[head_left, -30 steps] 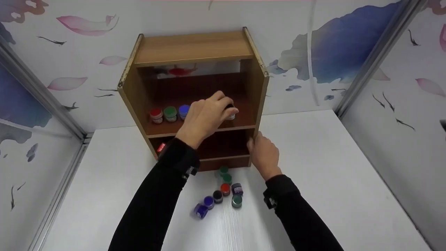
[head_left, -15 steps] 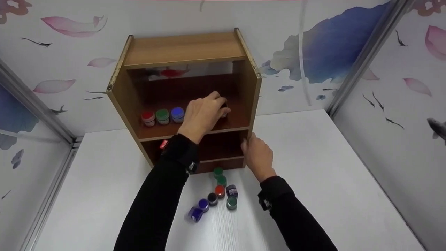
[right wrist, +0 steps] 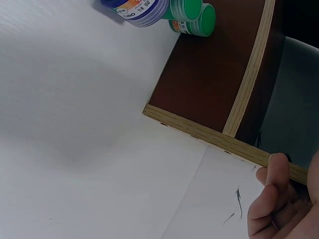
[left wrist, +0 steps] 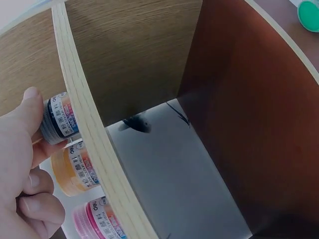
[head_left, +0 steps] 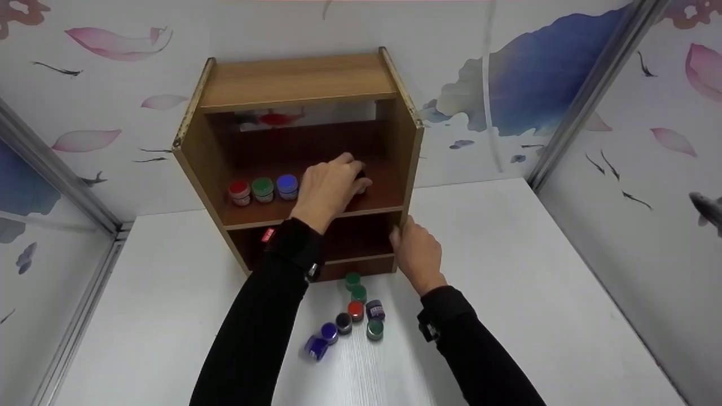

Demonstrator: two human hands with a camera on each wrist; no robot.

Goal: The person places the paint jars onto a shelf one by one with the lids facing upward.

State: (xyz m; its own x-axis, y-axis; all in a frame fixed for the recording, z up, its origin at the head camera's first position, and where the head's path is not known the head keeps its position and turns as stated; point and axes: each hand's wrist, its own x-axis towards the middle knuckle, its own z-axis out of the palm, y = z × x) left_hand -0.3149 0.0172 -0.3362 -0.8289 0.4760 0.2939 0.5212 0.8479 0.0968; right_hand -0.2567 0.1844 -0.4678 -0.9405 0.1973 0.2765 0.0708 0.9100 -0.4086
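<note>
My left hand (head_left: 329,189) reaches into the upper compartment of a wooden shelf unit (head_left: 299,76). Its thumb and fingers pinch a black paint jar (left wrist: 59,117), set close beside an orange-yellow paint jar (left wrist: 75,169); a pink paint jar (left wrist: 99,219) follows in the same row. Further left on that shelf stand red (head_left: 239,192), green (head_left: 263,189) and blue (head_left: 287,186) lidded jars. My right hand (head_left: 418,254) grips the front edge of the unit's right side panel (right wrist: 219,142), fingers bent around it. In the head view my left hand hides most of the black jar.
Several more paint jars lie or stand on the white table (head_left: 507,293) before the unit, among them an orange-red jar (head_left: 355,310), a purple jar (head_left: 316,348) and a green jar (head_left: 375,329). A red label (head_left: 268,234) shows in the lower compartment. Patterned white walls surround the table.
The head view has swung slightly right, so everything sits further left in it. My left hand has dipped a little with the black jar; the right hand keeps its grip on the panel.
</note>
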